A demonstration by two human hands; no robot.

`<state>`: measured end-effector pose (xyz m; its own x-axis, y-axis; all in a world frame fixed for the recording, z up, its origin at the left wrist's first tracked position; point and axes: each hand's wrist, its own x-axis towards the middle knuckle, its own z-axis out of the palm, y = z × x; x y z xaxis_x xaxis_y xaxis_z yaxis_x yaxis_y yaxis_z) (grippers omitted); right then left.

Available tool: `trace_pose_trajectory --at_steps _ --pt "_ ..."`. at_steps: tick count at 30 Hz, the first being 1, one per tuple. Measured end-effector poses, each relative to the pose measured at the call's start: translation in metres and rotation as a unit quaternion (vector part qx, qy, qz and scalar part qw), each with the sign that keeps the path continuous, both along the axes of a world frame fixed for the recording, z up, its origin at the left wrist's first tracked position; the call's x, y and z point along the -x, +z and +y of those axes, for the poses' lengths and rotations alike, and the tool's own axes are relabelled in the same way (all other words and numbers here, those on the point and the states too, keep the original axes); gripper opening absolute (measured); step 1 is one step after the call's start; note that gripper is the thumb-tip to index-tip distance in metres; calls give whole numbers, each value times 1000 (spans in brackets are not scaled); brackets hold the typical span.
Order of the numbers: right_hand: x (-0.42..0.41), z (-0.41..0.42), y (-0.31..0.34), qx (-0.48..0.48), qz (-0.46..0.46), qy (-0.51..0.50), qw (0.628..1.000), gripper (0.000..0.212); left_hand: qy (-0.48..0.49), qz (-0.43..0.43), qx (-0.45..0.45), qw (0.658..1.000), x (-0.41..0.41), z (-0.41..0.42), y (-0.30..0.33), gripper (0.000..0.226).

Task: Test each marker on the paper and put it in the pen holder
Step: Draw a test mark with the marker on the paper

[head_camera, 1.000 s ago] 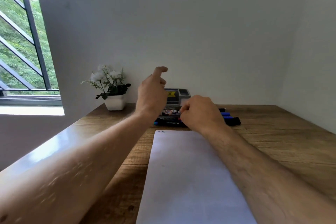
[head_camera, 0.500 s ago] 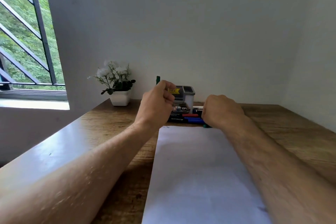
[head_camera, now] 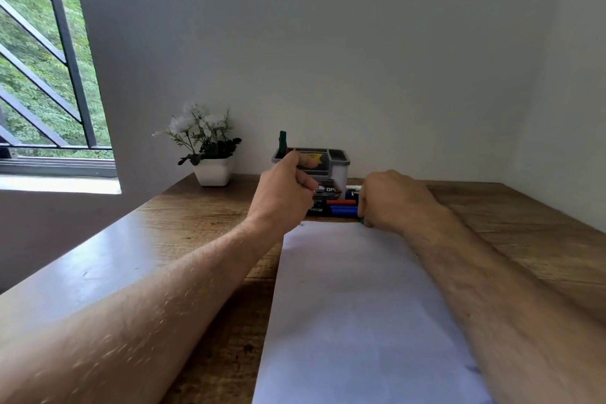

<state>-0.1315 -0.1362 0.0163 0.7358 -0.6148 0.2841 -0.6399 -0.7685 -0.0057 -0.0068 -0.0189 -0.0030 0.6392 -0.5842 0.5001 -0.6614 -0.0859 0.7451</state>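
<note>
A grey pen holder (head_camera: 338, 163) stands at the back of the wooden desk (head_camera: 524, 233). A green marker (head_camera: 282, 142) stands upright in its left side. My left hand (head_camera: 282, 188) hovers just in front of the holder, fingers curled into a fist, with nothing visible in it. Several markers (head_camera: 341, 208), red, blue and black, lie in a row between the holder and the white paper (head_camera: 354, 305). My right hand (head_camera: 392, 198) rests at the right end of that row and grips a marker, of which only a green end (head_camera: 362, 222) shows.
A small white pot of white flowers (head_camera: 211, 154) sits left of the holder by the wall. A barred window (head_camera: 42, 75) is at the far left. Walls close off the desk at the back and right.
My left hand has curled from raised open fingers into a fist and dropped slightly, uncovering the green marker in the holder. My right hand has closed on a marker in the row.
</note>
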Motion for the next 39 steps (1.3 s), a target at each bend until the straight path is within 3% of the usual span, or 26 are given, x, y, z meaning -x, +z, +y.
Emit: trace_pose_trajectory --at_steps 6,15,19,24,29,30,33,36,39 --pt "-3 -1 1 -8 -21 31 999 20 -2 41 7 999 -1 1 0 42" --pt "-5 6 7 -3 -242 171 955 8 -11 61 15 998 -2 -2 -1 38" --pt "-9 15 13 -74 -411 232 879 5 -24 42 5 999 -2 -2 -1 37" --pt "-10 17 18 -278 -566 207 748 5 -44 47 -21 998 -1 -1 -2 20" --pt "-4 4 21 -446 -577 121 673 17 -63 218 50 973 -4 1 4 19" --pt "-4 2 20 -468 -556 104 679 15 -71 266 81 958 -4 2 5 17" --pt "-3 0 15 -475 -440 71 759 13 -89 359 181 911 -9 6 7 17" --pt "-4 3 11 -433 -317 76 840 20 -96 372 215 898 -14 8 8 13" --pt "-5 11 11 -416 -227 135 870 23 -138 364 221 894 -11 9 10 15"
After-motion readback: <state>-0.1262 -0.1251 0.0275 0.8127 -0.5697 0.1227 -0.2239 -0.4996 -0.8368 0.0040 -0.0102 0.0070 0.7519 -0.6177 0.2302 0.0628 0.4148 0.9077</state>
